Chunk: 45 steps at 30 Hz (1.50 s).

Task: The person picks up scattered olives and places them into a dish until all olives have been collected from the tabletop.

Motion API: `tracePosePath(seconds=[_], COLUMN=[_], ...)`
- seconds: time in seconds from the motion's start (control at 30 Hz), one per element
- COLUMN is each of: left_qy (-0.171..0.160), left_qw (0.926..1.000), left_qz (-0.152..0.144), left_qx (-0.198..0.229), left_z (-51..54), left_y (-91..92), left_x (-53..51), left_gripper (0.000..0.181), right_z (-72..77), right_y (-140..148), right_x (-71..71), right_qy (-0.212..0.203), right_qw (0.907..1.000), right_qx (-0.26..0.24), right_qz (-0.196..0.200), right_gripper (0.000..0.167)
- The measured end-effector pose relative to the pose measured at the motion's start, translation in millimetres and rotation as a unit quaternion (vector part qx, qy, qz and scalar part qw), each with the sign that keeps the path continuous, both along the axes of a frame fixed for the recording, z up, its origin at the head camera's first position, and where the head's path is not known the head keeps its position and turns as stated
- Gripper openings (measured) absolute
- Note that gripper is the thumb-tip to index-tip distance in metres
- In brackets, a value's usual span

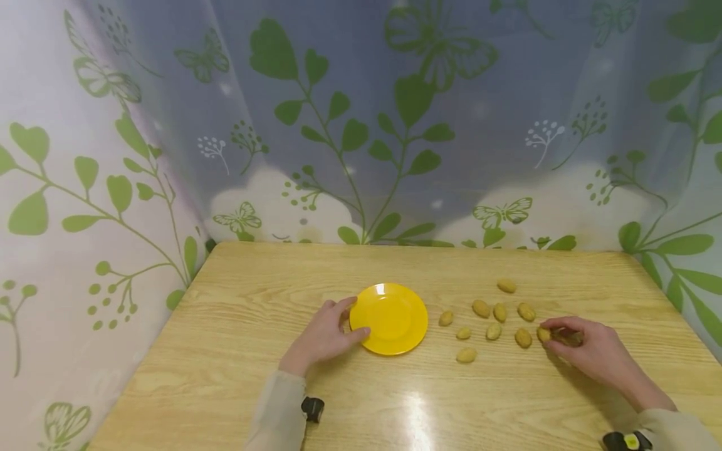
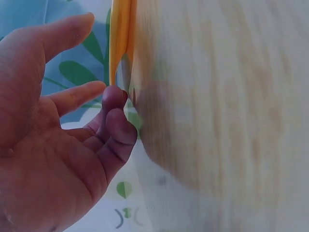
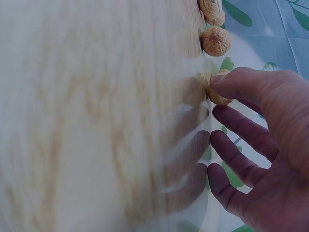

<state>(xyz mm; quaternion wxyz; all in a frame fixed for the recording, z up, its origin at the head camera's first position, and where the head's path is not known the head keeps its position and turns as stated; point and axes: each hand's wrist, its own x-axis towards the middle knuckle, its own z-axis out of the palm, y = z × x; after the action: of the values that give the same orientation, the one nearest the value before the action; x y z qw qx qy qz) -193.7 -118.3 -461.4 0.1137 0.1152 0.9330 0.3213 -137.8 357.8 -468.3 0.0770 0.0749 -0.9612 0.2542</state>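
Note:
A round yellow plate (image 1: pixel 392 319) lies on the table, its rim also showing in the left wrist view (image 2: pixel 120 29). At its left edge is my left hand (image 1: pixel 324 338), thumb over the rim and fingertips at the edge; in the left wrist view the hand (image 2: pixel 58 140) has its thumb apart from the plate. To the plate's right lie several tan peanuts (image 1: pixel 493 331). My right hand (image 1: pixel 598 351) pinches the rightmost peanut (image 1: pixel 544 334) between thumb and forefinger. In the right wrist view, this hand (image 3: pixel 270 140) holds the peanut (image 3: pixel 220 96) at the table surface, other fingers spread.
The wooden table (image 1: pixel 237 294) has a back edge against a curtain (image 1: pixel 350 156) printed with green leaves and butterflies. Another peanut (image 1: pixel 506 285) lies farthest back. Dark devices sit at both wrists, one by the left sleeve (image 1: pixel 276 410), one by the right sleeve (image 1: pixel 677 431).

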Motion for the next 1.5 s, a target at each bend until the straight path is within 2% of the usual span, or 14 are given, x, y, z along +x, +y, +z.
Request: tracePosePath(seconds=[0.23, 0.5, 0.9, 1.13, 1.33, 1.5], left_qy=[0.001, 0.012, -0.008, -0.024, -0.043, -0.045], left_qw=[1.0, 0.9998, 0.9993, 0.9991, 0.9982, 0.9978], left_qz=[-0.002, -0.016, -0.035, -0.029, -0.017, -0.013], left_qx=[0.001, 0.001, 0.013, 0.022, 0.038, 0.047], left_z=[0.2, -0.7, 0.2, -0.5, -2.3, -1.4], left_y=[2.3, 3.0, -1.5, -4.4, -6.4, -6.6], left_x=[-1.0, -0.7, -0.5, -0.8, -3.5, -3.8], left_gripper=[0.075, 0.078, 0.087, 0.088, 0.088, 0.088], right_z=[-2.1, -1.3, 7.8, 11.6, 14.9, 15.4], right_y=[1, 1, -7, -16, -28, -36], right_x=[1.0, 4.3, 4.8, 4.6, 4.0, 0.5], right_qy=[0.006, 0.008, 0.011, 0.044, 0.051, 0.057], right_qw=[0.9999, 0.9988, 0.9958, 0.9919, 0.989, 0.9887], right_qx=[-0.009, -0.045, -0.087, -0.119, -0.139, -0.138], right_qz=[-0.007, -0.014, -0.023, -0.009, 0.001, 0.009], right_gripper=[0.027, 0.027, 0.027, 0.027, 0.026, 0.026])
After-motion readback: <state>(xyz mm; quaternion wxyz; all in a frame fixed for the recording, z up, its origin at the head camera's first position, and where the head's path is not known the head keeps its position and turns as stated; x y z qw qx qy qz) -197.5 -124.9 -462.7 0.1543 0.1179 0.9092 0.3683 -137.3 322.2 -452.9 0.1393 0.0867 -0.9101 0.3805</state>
